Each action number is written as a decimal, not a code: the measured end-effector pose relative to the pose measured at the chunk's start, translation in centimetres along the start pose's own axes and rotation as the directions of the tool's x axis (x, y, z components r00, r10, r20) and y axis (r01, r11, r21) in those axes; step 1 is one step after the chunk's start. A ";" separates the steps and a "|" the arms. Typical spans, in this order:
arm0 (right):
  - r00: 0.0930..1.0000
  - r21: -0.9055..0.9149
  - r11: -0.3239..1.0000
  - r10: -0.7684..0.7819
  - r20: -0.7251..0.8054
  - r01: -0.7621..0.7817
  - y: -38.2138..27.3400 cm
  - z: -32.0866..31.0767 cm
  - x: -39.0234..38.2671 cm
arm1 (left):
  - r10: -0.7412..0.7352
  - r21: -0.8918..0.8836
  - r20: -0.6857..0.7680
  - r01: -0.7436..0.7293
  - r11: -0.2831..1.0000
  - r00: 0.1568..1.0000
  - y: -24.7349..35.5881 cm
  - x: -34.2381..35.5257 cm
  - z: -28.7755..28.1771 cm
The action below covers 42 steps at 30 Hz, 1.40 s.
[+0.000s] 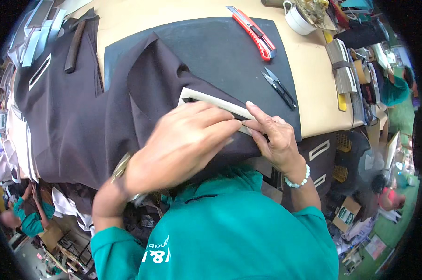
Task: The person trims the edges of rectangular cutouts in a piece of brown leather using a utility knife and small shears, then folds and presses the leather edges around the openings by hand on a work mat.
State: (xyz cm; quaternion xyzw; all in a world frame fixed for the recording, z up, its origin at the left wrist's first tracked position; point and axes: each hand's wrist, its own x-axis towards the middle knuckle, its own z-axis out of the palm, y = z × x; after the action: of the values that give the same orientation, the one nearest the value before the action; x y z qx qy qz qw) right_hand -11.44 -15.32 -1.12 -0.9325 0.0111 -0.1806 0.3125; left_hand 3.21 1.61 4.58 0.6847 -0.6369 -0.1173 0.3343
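A large piece of dark brown fabric (pixel 94 135) is spread and folded over the work surface. On it lies a pale rectangular frame (pixel 204 97) with a dark slot through its middle. My left hand (pixel 187 140) reaches across the fabric, its fingers bent together at the slot; their tips are hidden, so what they pinch does not show. At the frame's right end, my right hand (pixel 274 135) grips the pale strip between its fingers. Beyond the hands, a red snap-off utility knife (pixel 255 35) and a pair of dark thread snips (pixel 279 88) rest on the black cutting mat (pixel 211 46).
Another framed slot (pixel 39 72) marks the fabric at the left, near a dark rod (pixel 75 46). A white cup (pixel 298 21) stands at the far right. Bundled pale strips (pixel 342 65) lie along the table's right edge. A co-worker (pixel 31 212) is at the lower left.
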 end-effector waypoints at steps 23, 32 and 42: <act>0.947 -0.208 0.935 -0.246 0.205 0.288 1.7 0.4 -4.1 | 0.169 -0.079 0.150 -0.158 0.984 0.974 -7.3 1.3 3.8; 0.865 0.321 0.815 0.501 0.029 -0.483 -0.7 0.2 -1.9 | 0.118 -0.086 0.261 -0.098 0.991 0.958 -6.9 2.1 3.4; 0.951 -0.458 0.844 0.309 -0.010 -0.279 -1.0 3.7 0.8 | 0.124 0.010 0.290 -0.132 0.991 0.949 -6.5 1.9 3.0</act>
State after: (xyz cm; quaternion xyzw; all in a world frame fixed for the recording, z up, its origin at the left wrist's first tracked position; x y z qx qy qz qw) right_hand -9.52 -12.43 -3.03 -0.9720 0.1858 -0.0927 0.1101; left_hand 6.88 -1.34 -1.08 0.6223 -0.7235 -0.1849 0.2347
